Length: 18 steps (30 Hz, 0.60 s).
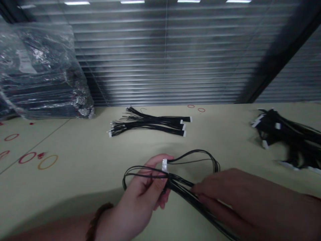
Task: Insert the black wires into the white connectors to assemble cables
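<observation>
Neatly Pinched: Looped Black Wires (pixel 185 195) at Six O'Clock

The left hand (pixel 137 202) is closed, thumb over fingers, on the slim wires below a white connector (pixel 164 165); the right hand (pixel 245 194) curls against them at five, grip unclear. Pale counter (pixel 87 157) runs to its far edge under slatted blinds (pixel 140 67) at twelve. A crinkled plastic bag (pixel 47 60) sits at ten, its label (pixel 25 62) unreadable.

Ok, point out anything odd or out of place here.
Nothing looks spilled or clearly damaged. The black cable heap at right looks untidy, its white plastic-looking connectors unevenly staggered, and thin red rings lie scattered on the pale table.
</observation>
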### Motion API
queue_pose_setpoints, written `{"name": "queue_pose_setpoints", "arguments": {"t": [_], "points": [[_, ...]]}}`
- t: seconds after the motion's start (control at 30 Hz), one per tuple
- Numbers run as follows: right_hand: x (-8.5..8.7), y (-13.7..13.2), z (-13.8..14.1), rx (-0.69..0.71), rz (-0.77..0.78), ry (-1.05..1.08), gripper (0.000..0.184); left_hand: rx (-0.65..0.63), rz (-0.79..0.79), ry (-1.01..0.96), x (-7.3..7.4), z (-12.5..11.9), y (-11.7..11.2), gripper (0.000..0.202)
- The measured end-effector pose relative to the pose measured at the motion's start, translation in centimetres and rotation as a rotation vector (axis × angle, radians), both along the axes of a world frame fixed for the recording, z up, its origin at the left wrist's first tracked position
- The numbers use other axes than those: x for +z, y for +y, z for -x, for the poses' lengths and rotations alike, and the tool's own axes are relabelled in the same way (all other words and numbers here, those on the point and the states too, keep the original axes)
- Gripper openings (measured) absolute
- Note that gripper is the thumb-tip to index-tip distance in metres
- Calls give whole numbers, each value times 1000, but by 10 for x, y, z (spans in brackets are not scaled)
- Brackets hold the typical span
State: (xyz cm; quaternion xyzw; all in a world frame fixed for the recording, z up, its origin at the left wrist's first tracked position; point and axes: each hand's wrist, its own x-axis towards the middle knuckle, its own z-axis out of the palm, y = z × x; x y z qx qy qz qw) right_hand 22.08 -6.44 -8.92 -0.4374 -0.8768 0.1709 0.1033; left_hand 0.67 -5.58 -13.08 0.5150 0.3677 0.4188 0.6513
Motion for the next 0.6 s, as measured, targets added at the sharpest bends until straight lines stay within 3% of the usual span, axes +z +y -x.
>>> {"name": "queue_pose_setpoints", "arguments": {"t": [0.13, 0.4, 0.6], "points": [[0, 7, 25, -11, 45, 141, 24, -27, -50, -11, -2, -1, -2, 35], [-12, 5, 27, 117, -478, 89, 24, -35, -31, 19, -3, -3, -2, 34], [-6, 6, 26, 167, -521, 27, 18, -46, -27, 25, -6, -2, -2, 36]]}}
